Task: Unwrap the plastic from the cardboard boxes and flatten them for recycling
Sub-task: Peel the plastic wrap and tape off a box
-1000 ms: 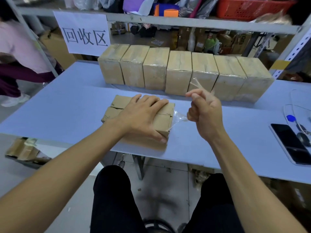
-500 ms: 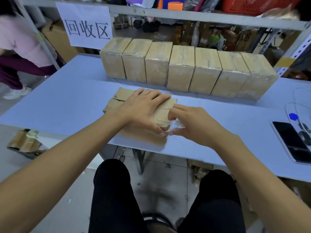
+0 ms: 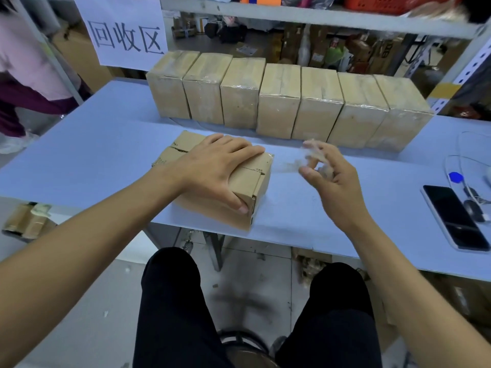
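Observation:
A brown cardboard box [image 3: 256,179] lies flat near the front edge of the blue table [image 3: 93,155]. My left hand [image 3: 215,166] presses down on its top, fingers straight, thumb against the near face. A thin strip of clear plastic wrap [image 3: 285,166] stretches from the box's right end to my right hand [image 3: 332,181]. That hand is blurred, a little right of the box, its curled fingers holding the film. Behind stands a row of several plastic-wrapped boxes [image 3: 279,112].
A black phone [image 3: 455,216] and a white cable with a blue tag [image 3: 456,178] lie at the table's right end. A paper sign [image 3: 125,35] hangs on the shelf frame. A person [image 3: 21,62] stands far left. Cardboard pieces [image 3: 26,221] sit on the floor left.
My right hand went from raised with film, down to the box's right end, and now has pulled away to the right with the plastic. The left hand stayed on the box.

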